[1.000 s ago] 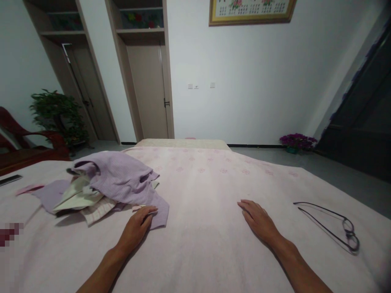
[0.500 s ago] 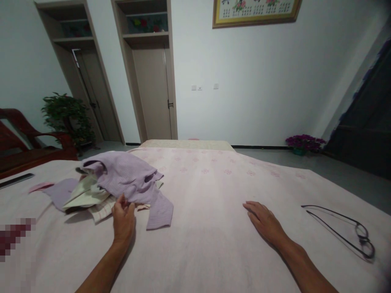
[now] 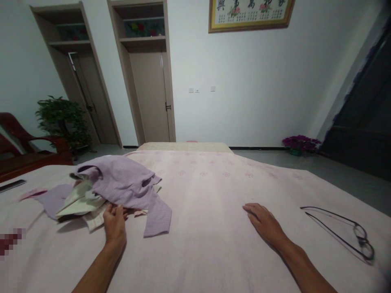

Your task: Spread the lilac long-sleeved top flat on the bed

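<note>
The left hand pinches the striped cloth under the lilac top, while the right hand lies flat on the bed, fingers together.

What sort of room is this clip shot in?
Most likely a bedroom at home: a wide bed with a pink sheet, a pile of clothes on it, doors and a framed picture behind.

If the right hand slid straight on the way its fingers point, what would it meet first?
Probably nothing: the right hand points up-left across bare bedspread; the clothes pile lies off to the left.
</note>
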The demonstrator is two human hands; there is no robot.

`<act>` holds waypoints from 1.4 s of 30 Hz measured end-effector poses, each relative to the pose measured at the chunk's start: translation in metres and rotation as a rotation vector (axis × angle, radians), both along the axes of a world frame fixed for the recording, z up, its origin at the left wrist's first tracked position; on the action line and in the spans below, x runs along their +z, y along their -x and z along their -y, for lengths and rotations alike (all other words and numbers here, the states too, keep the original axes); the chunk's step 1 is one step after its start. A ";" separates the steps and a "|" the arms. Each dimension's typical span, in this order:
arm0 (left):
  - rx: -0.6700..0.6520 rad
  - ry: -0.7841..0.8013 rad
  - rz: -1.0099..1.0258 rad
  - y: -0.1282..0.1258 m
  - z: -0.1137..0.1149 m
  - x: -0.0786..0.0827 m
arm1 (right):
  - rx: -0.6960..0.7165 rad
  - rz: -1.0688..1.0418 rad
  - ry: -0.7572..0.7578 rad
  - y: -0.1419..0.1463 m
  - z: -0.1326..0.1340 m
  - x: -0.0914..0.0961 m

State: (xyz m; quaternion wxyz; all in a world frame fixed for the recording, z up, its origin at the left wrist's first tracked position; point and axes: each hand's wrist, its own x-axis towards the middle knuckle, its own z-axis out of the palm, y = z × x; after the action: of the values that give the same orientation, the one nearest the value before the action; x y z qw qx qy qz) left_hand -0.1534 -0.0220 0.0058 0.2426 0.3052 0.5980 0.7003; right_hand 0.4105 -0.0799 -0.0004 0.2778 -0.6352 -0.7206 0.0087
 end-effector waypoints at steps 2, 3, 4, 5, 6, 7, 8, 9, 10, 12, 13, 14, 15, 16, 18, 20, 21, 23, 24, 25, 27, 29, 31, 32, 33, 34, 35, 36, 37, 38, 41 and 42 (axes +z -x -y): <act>0.009 0.018 0.015 0.002 0.001 0.001 | 0.009 0.004 -0.001 -0.001 -0.001 -0.001; 0.017 0.027 0.022 0.002 0.002 0.002 | 0.011 0.007 -0.002 -0.002 -0.001 -0.002; 0.027 0.033 0.027 0.002 0.003 0.003 | 0.011 0.009 -0.003 -0.002 -0.001 -0.002; 0.035 0.035 0.028 0.001 0.003 0.004 | 0.010 0.013 -0.005 -0.003 -0.002 -0.003; 0.038 0.035 0.026 0.000 0.004 0.005 | 0.010 0.018 -0.008 -0.003 -0.002 -0.003; 0.037 0.034 0.022 -0.001 0.005 0.006 | 0.009 0.023 -0.010 -0.003 -0.002 -0.003; 0.033 0.032 0.022 -0.002 0.005 0.006 | 0.008 0.028 -0.011 -0.002 -0.001 -0.003; 0.027 0.030 0.026 -0.003 0.006 0.007 | 0.008 0.034 -0.012 -0.002 -0.001 -0.003; 0.017 0.028 0.032 -0.004 0.006 0.007 | 0.008 0.039 -0.013 -0.002 -0.001 -0.003; 0.005 0.029 0.041 -0.005 0.007 0.007 | 0.004 0.048 -0.018 -0.001 0.000 -0.003; 0.010 0.031 0.043 -0.005 0.007 0.007 | 0.002 0.051 -0.021 -0.001 0.000 -0.003; 0.022 0.033 0.043 -0.005 0.006 0.007 | 0.002 0.053 -0.023 -0.001 0.000 -0.003; 0.036 0.033 0.045 -0.005 0.006 0.007 | 0.003 0.053 -0.025 -0.001 0.000 -0.003; 0.048 0.028 0.048 -0.005 0.005 0.007 | 0.006 0.052 -0.026 -0.001 0.000 -0.003; 0.059 0.018 0.043 -0.004 0.004 0.006 | 0.012 0.045 -0.028 -0.001 0.000 -0.003; 0.074 0.012 0.014 -0.003 0.003 0.005 | 0.012 0.034 -0.031 -0.001 0.000 -0.003; 0.089 0.008 -0.007 -0.003 0.002 0.005 | 0.011 0.029 -0.031 0.000 0.000 -0.003; 0.121 -0.022 -0.040 -0.003 0.001 0.005 | 0.013 0.023 -0.032 0.000 0.000 -0.002; 0.129 -0.045 -0.048 -0.003 0.000 0.005 | 0.016 0.022 -0.031 -0.001 0.000 -0.003; 0.129 -0.068 -0.049 -0.003 0.000 0.006 | 0.020 0.022 -0.032 -0.001 0.000 -0.003; 0.117 -0.102 -0.028 -0.004 -0.002 0.006 | 0.024 0.022 -0.033 -0.001 -0.001 -0.003; 0.105 -0.109 0.009 -0.004 -0.004 0.006 | 0.023 0.021 -0.034 -0.002 -0.001 -0.004; 0.103 -0.096 0.037 -0.003 -0.006 0.006 | 0.019 0.021 -0.031 -0.003 -0.001 -0.006; 0.104 -0.080 0.036 -0.002 -0.006 0.005 | 0.017 0.022 -0.027 -0.003 -0.001 -0.006; 0.109 -0.061 0.024 -0.002 -0.006 0.005 | 0.014 0.024 -0.024 -0.003 -0.001 -0.006; 0.114 -0.043 0.004 -0.001 -0.006 0.004 | 0.012 0.027 -0.020 -0.003 -0.001 -0.007; 0.122 -0.027 -0.019 0.000 -0.006 0.003 | 0.009 0.027 -0.017 -0.003 -0.001 -0.007; 0.131 -0.017 -0.040 0.001 -0.006 0.003 | 0.008 0.025 -0.013 -0.003 -0.001 -0.006; 0.139 -0.014 -0.059 0.001 -0.006 0.002 | 0.008 0.022 -0.010 -0.003 -0.001 -0.006; 0.149 -0.017 -0.077 0.002 -0.007 0.003 | 0.008 0.018 -0.007 -0.002 -0.001 -0.006; 0.180 -0.042 -0.180 0.001 -0.008 0.011 | 0.003 0.002 -0.005 -0.001 -0.001 -0.004; 0.192 -0.041 -0.233 0.000 -0.009 0.016 | -0.004 -0.003 -0.006 0.000 -0.001 -0.004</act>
State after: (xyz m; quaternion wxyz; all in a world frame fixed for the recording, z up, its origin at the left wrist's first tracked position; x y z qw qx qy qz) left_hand -0.1538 -0.0127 0.0215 0.0970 0.3309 0.6339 0.6923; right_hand 0.4106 -0.0788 -0.0045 0.2809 -0.6358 -0.7189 0.0068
